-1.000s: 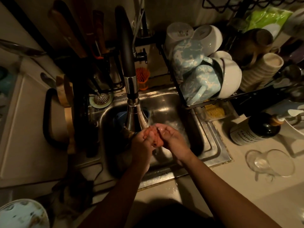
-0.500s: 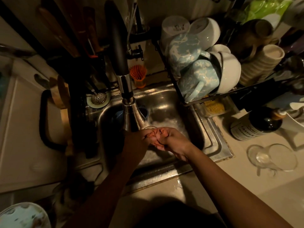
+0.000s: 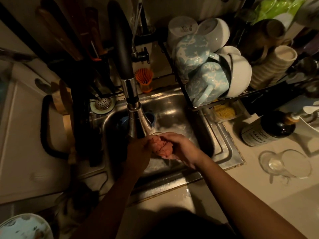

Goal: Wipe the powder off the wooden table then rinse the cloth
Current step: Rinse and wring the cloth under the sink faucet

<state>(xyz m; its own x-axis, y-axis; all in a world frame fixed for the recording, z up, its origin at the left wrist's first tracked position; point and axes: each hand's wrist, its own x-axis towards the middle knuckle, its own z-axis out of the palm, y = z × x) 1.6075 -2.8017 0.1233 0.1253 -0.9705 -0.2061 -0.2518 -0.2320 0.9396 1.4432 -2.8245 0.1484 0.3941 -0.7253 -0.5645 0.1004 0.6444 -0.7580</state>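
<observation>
A bunched pink cloth [image 3: 161, 147] is squeezed between both my hands over the steel sink [image 3: 174, 107]. My left hand [image 3: 138, 150] grips its left side, partly in shadow. My right hand [image 3: 180, 149] curls round its right side and top. The hands sit just below the spout of the tall faucet [image 3: 136, 116]. Water drips from under the cloth. The wooden table is not in view.
A dish rack [image 3: 195, 107] loaded with mugs and bowls overhangs the sink's right side. A dark bottle [image 3: 269, 131] and a glass cup [image 3: 286, 163] sit on the right counter. Knives, a strainer [image 3: 102, 104] and an orange brush [image 3: 144, 80] stand behind the sink.
The cloth shows more between my hands now, bunched into a larger ball. Both hands stay under the spout, shifted slightly right.
</observation>
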